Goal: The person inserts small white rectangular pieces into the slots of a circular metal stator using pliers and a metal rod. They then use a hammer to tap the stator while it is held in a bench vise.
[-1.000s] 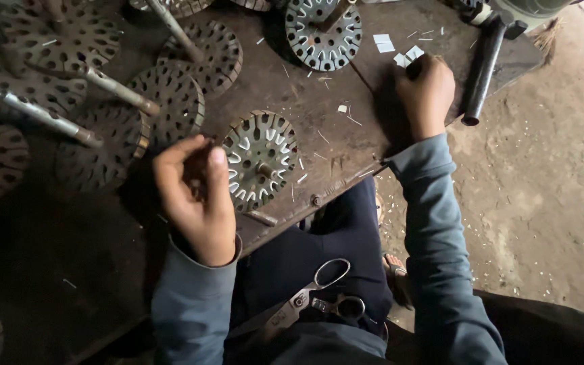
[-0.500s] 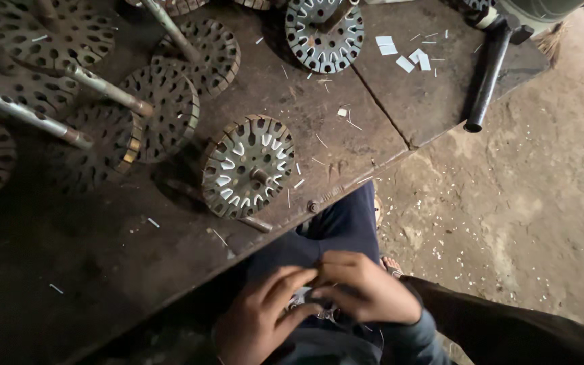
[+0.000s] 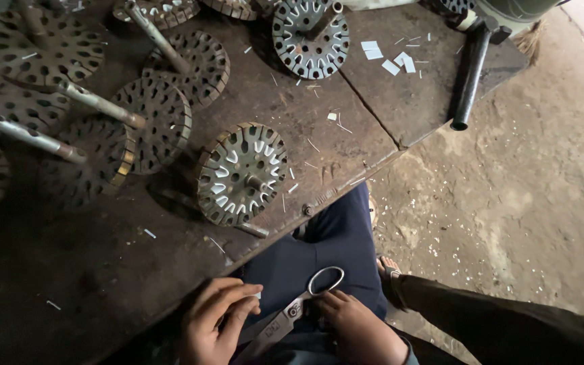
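Dark wooden workbench (image 3: 346,128) strewn with paper scraps, beside concrete floor (image 3: 528,203).

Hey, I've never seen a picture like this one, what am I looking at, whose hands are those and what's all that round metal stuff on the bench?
This is one view from a camera worn on a person's head, looking down at their own lap and a dark wooden workbench. There is no machine, only two bare hands. The left hand pinches a small pale slip, and the right hand rests at the handles of a pair of scissors lying across the lap. On the bench lie many round slotted metal discs, some on steel shafts. The nearest disc has pale slips tucked into its slots. Farther back are small white paper pieces and a black tube. The concrete floor is on the right.
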